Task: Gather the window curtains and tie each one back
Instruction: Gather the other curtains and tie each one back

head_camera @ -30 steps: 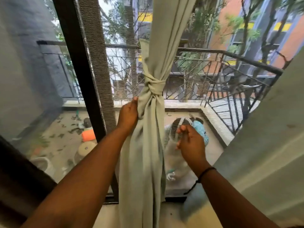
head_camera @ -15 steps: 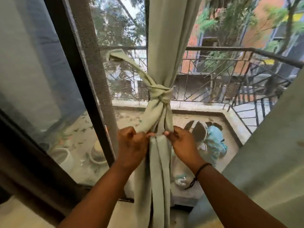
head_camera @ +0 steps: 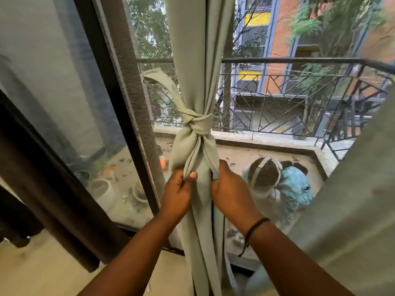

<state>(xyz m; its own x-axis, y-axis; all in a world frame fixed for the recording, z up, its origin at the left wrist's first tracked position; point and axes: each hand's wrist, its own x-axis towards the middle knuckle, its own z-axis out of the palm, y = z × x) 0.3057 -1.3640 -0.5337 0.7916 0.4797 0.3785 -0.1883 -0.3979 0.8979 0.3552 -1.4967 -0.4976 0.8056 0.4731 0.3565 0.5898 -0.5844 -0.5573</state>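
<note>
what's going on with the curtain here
A person stands at a window tying back a pale green curtain. It is already gathered and a knot holds it at the middle, with one loose end sticking up to the left. Both hands grip the fabric just below the knot: the left hand pinches a fold, the right hand holds the other edge. Another curtain hangs at the right.
</note>
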